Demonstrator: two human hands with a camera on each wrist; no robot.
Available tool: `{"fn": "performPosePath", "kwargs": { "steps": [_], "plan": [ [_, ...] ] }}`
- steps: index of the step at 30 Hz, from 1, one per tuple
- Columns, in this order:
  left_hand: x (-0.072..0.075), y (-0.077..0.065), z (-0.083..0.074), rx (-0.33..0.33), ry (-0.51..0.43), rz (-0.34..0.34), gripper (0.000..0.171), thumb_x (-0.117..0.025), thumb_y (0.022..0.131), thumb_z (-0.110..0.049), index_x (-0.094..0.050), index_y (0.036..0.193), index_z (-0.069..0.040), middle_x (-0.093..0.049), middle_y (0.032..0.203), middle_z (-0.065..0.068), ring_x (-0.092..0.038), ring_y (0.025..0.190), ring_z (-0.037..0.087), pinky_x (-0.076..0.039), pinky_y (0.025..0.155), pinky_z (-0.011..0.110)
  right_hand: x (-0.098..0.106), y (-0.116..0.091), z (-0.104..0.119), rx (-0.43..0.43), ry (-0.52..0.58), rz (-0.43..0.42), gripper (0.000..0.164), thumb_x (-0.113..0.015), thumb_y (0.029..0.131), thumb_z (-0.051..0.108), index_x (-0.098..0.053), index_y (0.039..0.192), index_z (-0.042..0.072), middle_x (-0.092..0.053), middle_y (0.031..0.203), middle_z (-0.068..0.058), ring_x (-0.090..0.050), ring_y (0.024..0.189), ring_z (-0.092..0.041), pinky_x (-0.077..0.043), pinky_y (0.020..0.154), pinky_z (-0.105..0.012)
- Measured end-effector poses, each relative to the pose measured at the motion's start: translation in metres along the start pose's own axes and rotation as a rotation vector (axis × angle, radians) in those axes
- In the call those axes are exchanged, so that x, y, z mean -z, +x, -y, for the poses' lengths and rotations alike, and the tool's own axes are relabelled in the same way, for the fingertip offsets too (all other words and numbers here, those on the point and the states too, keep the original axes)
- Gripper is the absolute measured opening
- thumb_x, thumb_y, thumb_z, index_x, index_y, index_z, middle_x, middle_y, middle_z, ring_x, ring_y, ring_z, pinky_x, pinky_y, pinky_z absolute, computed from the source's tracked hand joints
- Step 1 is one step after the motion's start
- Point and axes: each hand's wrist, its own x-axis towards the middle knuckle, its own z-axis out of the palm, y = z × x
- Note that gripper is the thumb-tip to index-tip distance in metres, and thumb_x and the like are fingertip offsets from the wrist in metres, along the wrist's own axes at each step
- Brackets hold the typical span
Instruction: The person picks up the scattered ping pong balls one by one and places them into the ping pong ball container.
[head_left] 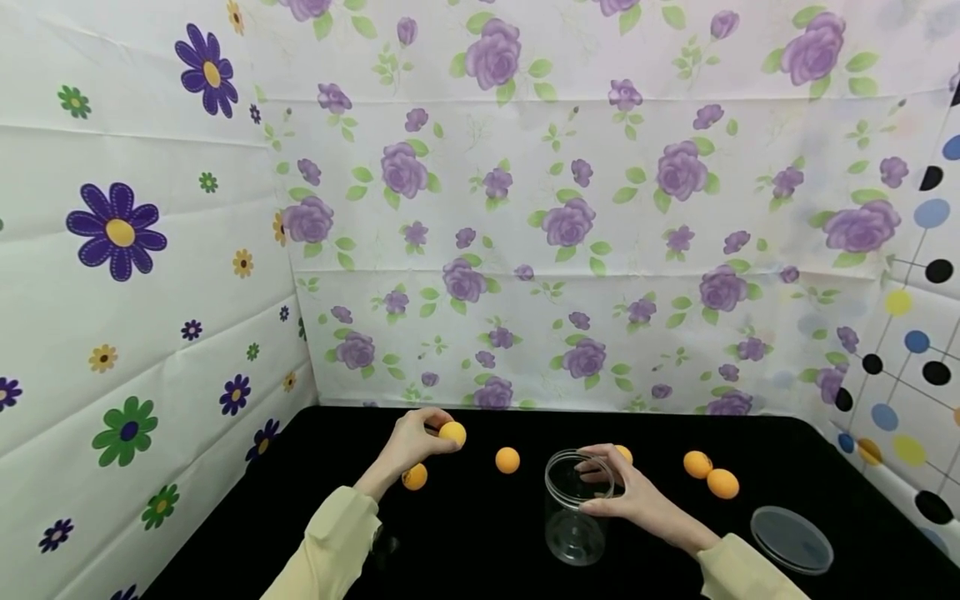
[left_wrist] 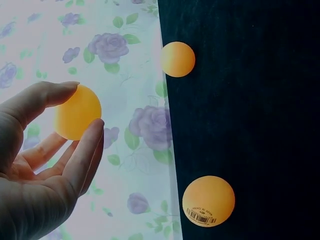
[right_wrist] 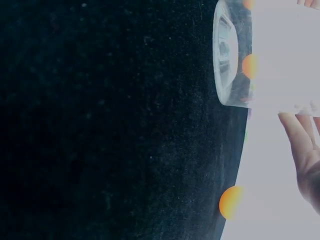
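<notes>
My left hand (head_left: 411, 440) pinches an orange ping-pong ball (head_left: 453, 433) between thumb and fingertips, held up over the black table. In the left wrist view the same ball (left_wrist: 79, 114) sits between the thumb and the fingers. A clear jar (head_left: 574, 537) without its lid stands upright in front of me. My right hand (head_left: 637, 502) grips it near the rim from the right side, thumb in front and fingers behind. The right wrist view shows the jar's bottom (right_wrist: 222, 60) and the fingers (right_wrist: 295, 135) at its upper wall.
One printed ping-pong ball (head_left: 415, 477) lies below my left hand, another ball (head_left: 507, 460) left of the jar. A ball (head_left: 624, 454) is partly hidden behind my right hand. Two balls (head_left: 697, 464) lie together farther right, near a clear round lid (head_left: 791, 540). Flowered cloth walls surround the black table.
</notes>
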Motion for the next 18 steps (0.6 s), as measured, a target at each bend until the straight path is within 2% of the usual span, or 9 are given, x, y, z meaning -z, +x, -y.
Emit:
{"fn": "performPosePath", "kwargs": {
  "steps": [6,18],
  "plan": [
    [-0.0016,0.002,-0.004,-0.019,0.025,0.011,0.031,-0.074,0.074,-0.012,-0.063,0.102,-0.003,-0.06,0.093,0.006,-0.06,0.078,0.019,-0.049,0.067,0.034,-0.001,-0.0001,0.0021,-0.009,0.007,-0.009,0.055,-0.06,0.087,0.004,-0.033,0.134,0.01,-0.034,0.132,-0.022,-0.038,0.117,-0.035,-0.041,0.084,-0.042],
    [-0.0097,0.0027,-0.0048,-0.019,-0.027,0.025,0.034,-0.075,0.074,-0.013,-0.062,0.103,-0.001,-0.06,0.093,0.007,-0.06,0.079,0.02,-0.049,0.068,0.036,-0.0006,0.0006,-0.0017,-0.006,-0.005,-0.015,0.053,-0.06,0.086,0.004,-0.034,0.133,0.011,-0.038,0.13,-0.016,-0.039,0.115,-0.035,-0.042,0.082,-0.041]
  ]
}}
